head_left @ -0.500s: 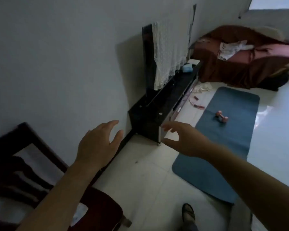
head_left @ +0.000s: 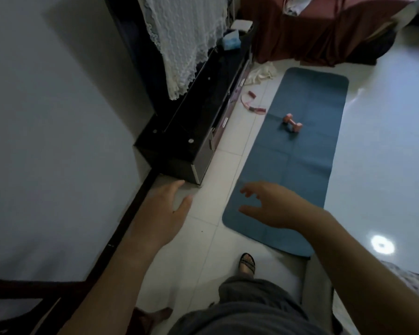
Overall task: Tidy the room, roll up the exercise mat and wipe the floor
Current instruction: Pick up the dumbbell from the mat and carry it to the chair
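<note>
A blue exercise mat point(head_left: 298, 151) lies flat and unrolled on the white tiled floor point(head_left: 213, 238). A pink dumbbell point(head_left: 292, 122) rests on its far half. A pink skipping rope point(head_left: 250, 103) lies on the tiles left of the mat. My left hand point(head_left: 162, 211) hovers open over the tiles near the corner of the TV cabinet. My right hand point(head_left: 273, 206) is open above the mat's near end, fingers spread, holding nothing.
A black TV cabinet point(head_left: 194, 131) runs along the left wall, with a lace cloth point(head_left: 184, 37) over the screen and a blue box point(head_left: 62, 41) on top. A sofa under a maroon cover point(head_left: 324, 27) stands at the far end. A pale cloth point(head_left: 261, 74) lies on the floor. My sandalled foot point(head_left: 247, 262) is near the mat.
The view has tipped down and moved closer to the mat. Both hands have dropped lower, the right one now over the mat's near end.
</note>
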The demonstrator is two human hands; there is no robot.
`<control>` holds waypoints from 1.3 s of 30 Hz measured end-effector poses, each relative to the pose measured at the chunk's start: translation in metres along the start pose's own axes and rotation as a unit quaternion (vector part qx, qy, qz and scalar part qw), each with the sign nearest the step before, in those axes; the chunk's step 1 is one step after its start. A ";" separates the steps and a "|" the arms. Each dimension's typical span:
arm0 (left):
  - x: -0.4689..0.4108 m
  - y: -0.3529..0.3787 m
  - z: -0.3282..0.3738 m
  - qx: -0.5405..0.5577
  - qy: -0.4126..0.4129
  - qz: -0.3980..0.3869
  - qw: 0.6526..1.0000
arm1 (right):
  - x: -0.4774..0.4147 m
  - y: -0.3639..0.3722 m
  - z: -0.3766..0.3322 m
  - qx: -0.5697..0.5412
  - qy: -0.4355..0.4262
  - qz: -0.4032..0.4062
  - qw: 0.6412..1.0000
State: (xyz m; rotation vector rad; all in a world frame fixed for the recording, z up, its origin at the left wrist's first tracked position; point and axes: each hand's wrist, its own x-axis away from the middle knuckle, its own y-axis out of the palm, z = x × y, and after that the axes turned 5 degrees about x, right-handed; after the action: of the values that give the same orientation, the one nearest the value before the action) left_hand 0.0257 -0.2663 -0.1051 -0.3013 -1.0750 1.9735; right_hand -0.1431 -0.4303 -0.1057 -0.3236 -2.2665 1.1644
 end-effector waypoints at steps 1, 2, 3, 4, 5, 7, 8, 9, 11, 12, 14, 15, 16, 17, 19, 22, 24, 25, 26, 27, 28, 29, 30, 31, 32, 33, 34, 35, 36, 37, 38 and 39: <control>-0.018 0.006 0.011 -0.005 0.005 -0.012 1.000 | -0.008 -0.009 0.013 0.011 0.011 -0.011 1.000; -0.037 0.013 0.021 -0.009 0.014 -0.019 1.000 | -0.015 -0.018 0.025 0.015 0.020 -0.012 1.000; -0.054 0.018 0.031 -0.012 0.017 -0.028 0.999 | -0.023 -0.028 0.036 0.016 0.029 -0.010 0.999; -0.070 0.023 0.039 -0.012 0.023 -0.031 0.999 | -0.030 -0.036 0.045 0.015 0.035 -0.003 0.999; -0.084 0.026 0.046 -0.011 0.027 -0.037 0.999 | -0.038 -0.042 0.053 0.013 0.041 0.003 0.999; -0.111 0.030 0.056 -0.014 0.035 -0.041 0.998 | -0.056 -0.054 0.063 0.003 0.049 0.008 0.999; -0.125 0.031 0.059 -0.017 0.035 -0.042 0.998 | -0.067 -0.059 0.067 -0.005 0.050 0.006 0.999; -0.138 0.029 0.062 -0.020 0.031 -0.045 0.998 | -0.078 -0.063 0.068 -0.012 0.052 -0.002 0.999; -0.170 0.026 0.063 -0.021 0.027 -0.045 0.998 | -0.105 -0.071 0.069 -0.016 0.054 -0.027 0.998; -0.187 0.024 0.063 -0.021 0.028 -0.047 0.998 | -0.120 -0.074 0.069 -0.013 0.052 -0.037 0.998; -0.221 0.022 0.061 -0.021 0.034 -0.057 0.998 | -0.151 -0.081 0.070 -0.012 0.051 -0.048 0.998; -0.239 0.021 0.060 -0.023 0.037 -0.063 0.997 | -0.167 -0.086 0.072 -0.014 0.052 -0.048 0.997; -0.258 0.020 0.058 -0.023 0.038 -0.070 0.997 | -0.184 -0.091 0.073 -0.016 0.055 -0.048 0.997; -0.279 0.019 0.056 -0.021 0.039 -0.078 0.996 | -0.202 -0.098 0.075 -0.017 0.061 -0.047 0.997; -0.325 0.016 0.053 -0.017 0.048 -0.091 0.995 | -0.239 -0.114 0.080 -0.012 0.079 -0.036 0.996; -0.396 0.001 0.053 -0.032 0.070 -0.117 0.990 | -0.294 -0.145 0.082 -0.005 0.107 -0.016 0.994; -0.434 -0.015 0.056 -0.053 0.085 -0.132 0.986 | -0.327 -0.165 0.078 -0.009 0.117 -0.035 0.992; -0.453 -0.023 0.057 -0.057 0.096 -0.135 0.984 | -0.343 -0.173 0.077 -0.013 0.120 -0.039 0.992; -0.473 -0.029 0.060 -0.062 0.109 -0.138 0.983 | -0.359 -0.183 0.076 -0.012 0.121 -0.036 0.992; -0.491 -0.036 0.062 -0.068 0.120 -0.139 0.981 | -0.374 -0.192 0.076 -0.009 0.125 -0.025 0.992; -0.509 -0.040 0.064 -0.074 0.129 -0.139 0.979 | -0.387 -0.199 0.077 -0.009 0.132 -0.011 0.991; -0.524 -0.043 0.066 -0.079 0.137 -0.140 0.977 | -0.398 -0.206 0.078 -0.017 0.139 0.004 0.990; -0.537 -0.045 0.068 -0.078 0.142 -0.140 0.977 | -0.407 -0.212 0.079 -0.029 0.145 0.016 0.989; -0.549 -0.046 0.070 -0.075 0.146 -0.141 0.976 | -0.415 -0.217 0.081 -0.041 0.149 0.023 0.988; -0.561 -0.045 0.071 -0.071 0.148 -0.143 0.976 | -0.422 -0.221 0.084 -0.048 0.151 0.028 0.987; -0.574 -0.045 0.074 -0.067 0.150 -0.146 0.976 | -0.429 -0.226 0.088 -0.053 0.154 0.034 0.986; -0.587 -0.044 0.077 -0.066 0.151 -0.151 0.975 | -0.436 -0.231 0.093 -0.058 0.160 0.043 0.985; -0.600 -0.043 0.079 -0.068 0.152 -0.157 0.974 | -0.443 -0.236 0.099 -0.061 0.166 0.056 0.983; -0.614 -0.042 0.082 -0.071 0.153 -0.162 0.972 | -0.451 -0.242 0.105 -0.063 0.173 0.071 0.980; -0.628 -0.041 0.086 -0.074 0.154 -0.165 0.971 | -0.460 -0.248 0.112 -0.065 0.178 0.087 0.978; -0.643 -0.039 0.089 -0.076 0.156 -0.168 0.970 | -0.469 -0.254 0.120 -0.069 0.182 0.101 0.976; -0.658 -0.037 0.093 -0.077 0.158 -0.169 0.970 | -0.479 -0.259 0.127 -0.074 0.186 0.113 0.973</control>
State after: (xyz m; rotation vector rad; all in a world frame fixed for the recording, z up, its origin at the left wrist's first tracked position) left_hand 0.3981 -0.8174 -0.1345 -0.4657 -0.9972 1.4849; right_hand 0.1824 -0.8844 -0.1348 -0.8060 -2.0217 0.9477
